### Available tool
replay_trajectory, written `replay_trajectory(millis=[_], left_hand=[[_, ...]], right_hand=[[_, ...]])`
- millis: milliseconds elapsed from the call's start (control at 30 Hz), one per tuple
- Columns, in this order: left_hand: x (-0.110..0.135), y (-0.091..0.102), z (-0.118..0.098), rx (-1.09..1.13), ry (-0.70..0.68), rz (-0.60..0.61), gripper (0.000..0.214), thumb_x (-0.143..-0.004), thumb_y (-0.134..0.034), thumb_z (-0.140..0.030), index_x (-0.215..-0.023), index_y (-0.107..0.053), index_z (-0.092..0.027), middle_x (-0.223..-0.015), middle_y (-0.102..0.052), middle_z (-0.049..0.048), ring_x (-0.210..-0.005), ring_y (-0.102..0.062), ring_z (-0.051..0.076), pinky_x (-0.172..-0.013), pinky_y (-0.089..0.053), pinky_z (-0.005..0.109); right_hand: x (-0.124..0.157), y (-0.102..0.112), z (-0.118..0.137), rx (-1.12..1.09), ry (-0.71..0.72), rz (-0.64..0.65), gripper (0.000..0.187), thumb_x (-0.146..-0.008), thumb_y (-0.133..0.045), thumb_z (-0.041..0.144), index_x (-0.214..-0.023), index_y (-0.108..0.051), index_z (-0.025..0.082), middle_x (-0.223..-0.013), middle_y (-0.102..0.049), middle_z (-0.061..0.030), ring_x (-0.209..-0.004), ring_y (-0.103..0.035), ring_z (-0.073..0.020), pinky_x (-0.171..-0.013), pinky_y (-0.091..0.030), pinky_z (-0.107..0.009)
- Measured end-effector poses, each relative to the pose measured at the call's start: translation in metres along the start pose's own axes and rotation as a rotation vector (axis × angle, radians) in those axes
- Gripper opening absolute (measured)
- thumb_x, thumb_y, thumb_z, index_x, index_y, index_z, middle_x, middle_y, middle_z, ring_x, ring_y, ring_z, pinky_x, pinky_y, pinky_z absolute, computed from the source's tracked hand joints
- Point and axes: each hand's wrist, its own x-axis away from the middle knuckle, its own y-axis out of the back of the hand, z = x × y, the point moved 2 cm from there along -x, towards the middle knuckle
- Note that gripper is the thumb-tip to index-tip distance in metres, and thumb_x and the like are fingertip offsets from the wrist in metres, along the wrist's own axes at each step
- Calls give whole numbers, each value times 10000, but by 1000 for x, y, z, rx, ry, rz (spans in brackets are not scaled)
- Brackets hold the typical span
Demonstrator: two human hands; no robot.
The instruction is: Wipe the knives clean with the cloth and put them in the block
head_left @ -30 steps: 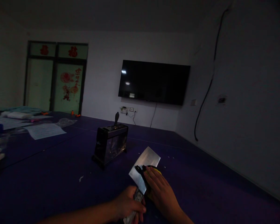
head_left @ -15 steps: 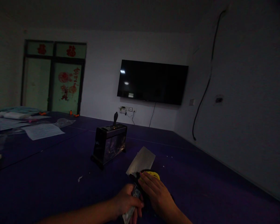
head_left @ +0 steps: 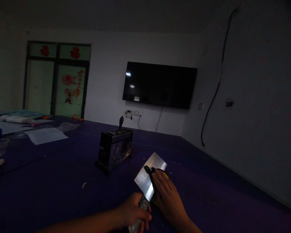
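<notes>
My left hand (head_left: 133, 212) is wrapped round the grey mottled handle of a cleaver (head_left: 146, 176), whose broad shiny blade points up and away from me. Against the blade's right side, my right hand (head_left: 168, 195) presses a black-and-yellow cloth (head_left: 149, 171), its fingers together over it. Most of the cloth is hidden under that hand. Beyond the hands, to the left, stands a dark knife block (head_left: 115, 149) with glossy sides. One black knife handle (head_left: 121, 122) sticks up from its top.
Purple covering lies over the large table (head_left: 70, 181), with small white scraps on it. At the left are printed sheets (head_left: 46, 136), a clear plastic bag (head_left: 68, 127) and folded cloth. A television (head_left: 160, 84) hangs on the far wall; a bare wall stands at the right.
My right hand has slid the cloth along the blade, and more of the blade's lower part shows. The blade has tilted and now catches bright light. My left hand keeps its grip.
</notes>
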Motion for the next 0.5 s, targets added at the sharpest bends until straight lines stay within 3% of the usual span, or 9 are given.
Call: replay_trajectory(millis=[233,400,500], left_hand=[[-4,2,3,25,-5,-35,417,-501,-671,-289,-811,-427,-154,-469,-560,-7,-323,-469,108,-326,-330,175],[-9,3,7,52,-30,-76,444,-463,-693,-293,-781,-414,-157,-454,-548,-7,-333,-487,125,-323,-372,202],[-8,2,7,53,-16,-69,436,-476,-685,-272,-798,-414,-158,-458,-549,-11,-338,-485,117,-333,-376,197]], right_hand=[[2,0,3,-16,128,16,554,-774,-456,86,-1299,-345,222,-1315,-406,-68,-1191,-363,-234,-884,-419,-378],[4,4,8,-29,249,77,498,-823,-413,98,-1292,-352,254,-1302,-426,-44,-1123,-440,-207,-832,-452,-336],[5,6,9,-44,272,46,445,-849,-379,117,-1273,-385,253,-1302,-427,-43,-1107,-455,-199,-820,-458,-330]])
